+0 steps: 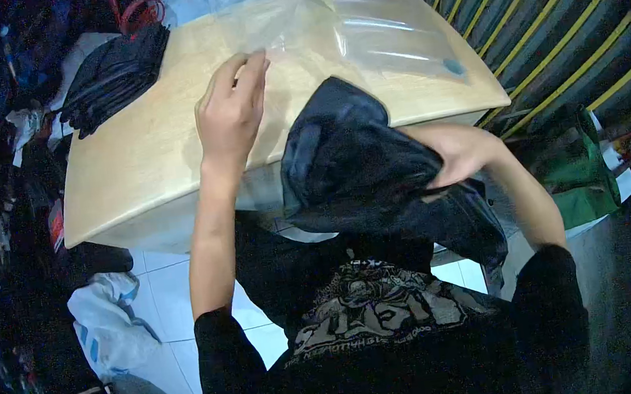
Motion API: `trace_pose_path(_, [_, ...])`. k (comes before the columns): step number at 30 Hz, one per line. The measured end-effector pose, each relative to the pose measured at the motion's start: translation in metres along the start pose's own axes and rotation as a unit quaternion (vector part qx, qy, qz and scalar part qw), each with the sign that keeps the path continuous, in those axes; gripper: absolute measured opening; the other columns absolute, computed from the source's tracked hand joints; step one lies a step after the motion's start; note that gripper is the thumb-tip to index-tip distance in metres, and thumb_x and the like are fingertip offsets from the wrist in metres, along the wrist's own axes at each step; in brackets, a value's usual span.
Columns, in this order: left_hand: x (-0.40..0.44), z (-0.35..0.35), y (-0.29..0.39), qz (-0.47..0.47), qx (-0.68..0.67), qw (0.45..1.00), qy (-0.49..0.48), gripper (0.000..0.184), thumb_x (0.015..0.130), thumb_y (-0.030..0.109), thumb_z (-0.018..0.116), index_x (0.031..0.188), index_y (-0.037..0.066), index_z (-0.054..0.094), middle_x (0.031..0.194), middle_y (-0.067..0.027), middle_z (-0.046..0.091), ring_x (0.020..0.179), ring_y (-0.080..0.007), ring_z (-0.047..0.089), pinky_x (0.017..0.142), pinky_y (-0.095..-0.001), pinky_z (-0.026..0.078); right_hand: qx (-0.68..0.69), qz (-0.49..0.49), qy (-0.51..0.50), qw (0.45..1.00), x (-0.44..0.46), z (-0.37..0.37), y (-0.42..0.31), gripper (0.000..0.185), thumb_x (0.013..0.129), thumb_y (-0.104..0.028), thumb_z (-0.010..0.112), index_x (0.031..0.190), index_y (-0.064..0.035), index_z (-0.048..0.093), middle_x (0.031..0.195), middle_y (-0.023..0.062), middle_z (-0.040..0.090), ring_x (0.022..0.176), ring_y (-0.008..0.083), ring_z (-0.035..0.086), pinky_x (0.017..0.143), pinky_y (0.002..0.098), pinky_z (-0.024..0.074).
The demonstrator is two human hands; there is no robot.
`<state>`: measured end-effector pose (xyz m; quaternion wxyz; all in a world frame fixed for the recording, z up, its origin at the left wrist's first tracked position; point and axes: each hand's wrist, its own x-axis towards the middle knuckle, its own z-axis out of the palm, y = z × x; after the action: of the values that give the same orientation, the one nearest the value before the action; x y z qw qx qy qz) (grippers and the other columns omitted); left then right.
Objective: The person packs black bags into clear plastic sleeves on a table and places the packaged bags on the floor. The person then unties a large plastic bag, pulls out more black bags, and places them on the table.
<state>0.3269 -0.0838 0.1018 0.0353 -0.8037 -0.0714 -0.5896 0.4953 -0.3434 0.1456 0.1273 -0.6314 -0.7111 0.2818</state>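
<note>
A dark black cloth [352,146] hangs bunched over the front edge of the table, its far corner lying on the tabletop. My right hand [457,151] is closed on the cloth's right side, with some of the fingers hidden in its folds. More dark fabric trails below that hand. Above the pale wooden table [147,150], my left hand [231,109] is held with loosely bent, parted fingers and nothing visible in them. Its fingertips are close to a thin clear plastic sheet or bag [277,30].
A stack of folded black cloths [119,75] lies at the table's left corner. Clear plastic bags [390,33] cover the far right. A ribbed shutter with yellow stripes [537,24] stands right of the table. White plastic bags [116,321] rest on the tiled floor.
</note>
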Motion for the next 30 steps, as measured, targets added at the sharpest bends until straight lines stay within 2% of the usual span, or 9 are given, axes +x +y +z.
trace_pose_path(5, [0.002,-0.009,0.002,0.028,-0.048,0.998,-0.006,0.028,0.072,0.002,0.07,0.099,0.008,0.065,0.079,-0.0054,0.053,0.071,-0.02,0.057,0.056,-0.0309,0.049,0.22,0.065,-0.056,0.972,0.044,-0.009,0.003,0.094,0.056,-0.03,0.076,0.132,0.0094,0.036,0.13,0.0228,0.046,0.122,0.0284,0.043,0.105,0.0338,0.029])
trace_pose_path(9, [-0.007,-0.013,-0.007,0.036,-0.058,0.998,-0.016,0.031,0.071,0.0,0.071,0.1,0.008,0.065,0.079,-0.0066,0.053,0.073,-0.0204,0.056,0.059,-0.0316,0.048,0.152,0.065,0.103,0.981,0.039,-0.021,0.017,0.093,0.057,-0.024,0.072,0.136,0.0058,0.034,0.133,0.0216,0.044,0.125,0.0275,0.04,0.108,0.0324,0.0242])
trace_pose_path(14, [-0.002,-0.012,0.004,-0.011,-0.121,0.993,-0.004,0.027,0.072,0.0,0.071,0.098,0.007,0.066,0.079,-0.0075,0.055,0.069,-0.0209,0.057,0.058,-0.0314,0.048,0.053,0.113,0.145,0.982,0.047,-0.035,-0.009,0.082,0.062,-0.031,0.07,0.125,0.0113,0.042,0.115,0.0219,0.056,0.104,0.0262,0.055,0.09,0.0314,0.0434])
trace_pose_path(17, [0.002,-0.008,0.009,-0.009,-0.158,0.987,-0.007,0.024,0.074,0.001,0.07,0.097,0.006,0.067,0.078,-0.0075,0.058,0.064,-0.0196,0.057,0.054,-0.0302,0.046,-0.134,0.327,0.1,0.93,0.064,-0.044,-0.029,0.074,0.061,-0.037,0.072,0.109,0.0146,0.051,0.099,0.0243,0.06,0.093,0.0287,0.059,0.085,0.0319,0.0456])
trace_pose_path(19, [0.005,-0.008,0.014,0.006,-0.162,0.987,-0.018,0.021,0.077,0.0,0.069,0.097,0.006,0.068,0.079,-0.0078,0.059,0.063,-0.0167,0.058,0.05,-0.0279,0.046,-0.123,0.128,0.293,0.939,0.07,-0.024,0.02,0.072,0.059,-0.048,0.071,0.09,0.016,0.057,0.086,0.0279,0.062,0.083,0.0332,0.062,0.074,0.0367,0.0487])
trace_pose_path(22, [0.0,0.0,0.018,-0.007,-0.129,0.991,-0.042,0.019,0.075,0.004,0.07,0.094,0.006,0.066,0.077,-0.0067,0.057,0.065,-0.0196,0.058,0.053,-0.0304,0.047,-0.047,0.257,0.104,0.96,0.086,-0.051,-0.019,0.082,0.065,-0.058,0.067,0.098,0.0155,0.056,0.089,0.0284,0.063,0.087,0.0347,0.063,0.076,0.0399,0.0487])
trace_pose_path(25, [-0.007,0.007,0.023,-0.015,-0.099,0.994,-0.039,0.017,0.076,0.004,0.07,0.092,0.005,0.065,0.076,-0.0068,0.056,0.066,-0.0208,0.058,0.056,-0.0313,0.048,-0.17,0.285,0.186,0.925,0.114,-0.039,0.003,0.086,0.069,-0.068,0.062,0.098,0.0132,0.058,0.086,0.0267,0.063,0.083,0.031,0.062,0.072,0.04,0.0481])
trace_pose_path(26, [-0.012,0.009,0.021,-0.013,-0.086,0.996,-0.035,0.016,0.076,0.003,0.069,0.092,0.005,0.066,0.076,-0.0073,0.057,0.065,-0.0204,0.058,0.056,-0.0307,0.048,-0.118,0.197,0.126,0.965,0.114,-0.052,-0.009,0.089,0.072,-0.073,0.056,0.104,0.0108,0.058,0.087,0.0252,0.063,0.081,0.0277,0.061,0.074,0.0366,0.0483])
trace_pose_path(30, [-0.03,0.004,0.01,-0.044,-0.075,0.996,-0.035,0.015,0.077,0.001,0.069,0.092,0.003,0.066,0.078,-0.0089,0.058,0.067,-0.0223,0.06,0.058,-0.0324,0.048,0.18,0.082,0.179,0.964,0.124,-0.047,0.026,0.055,0.085,-0.039,0.063,0.117,0.0059,0.055,0.107,0.0124,0.062,0.095,0.0183,0.057,0.091,0.0286,0.0427])
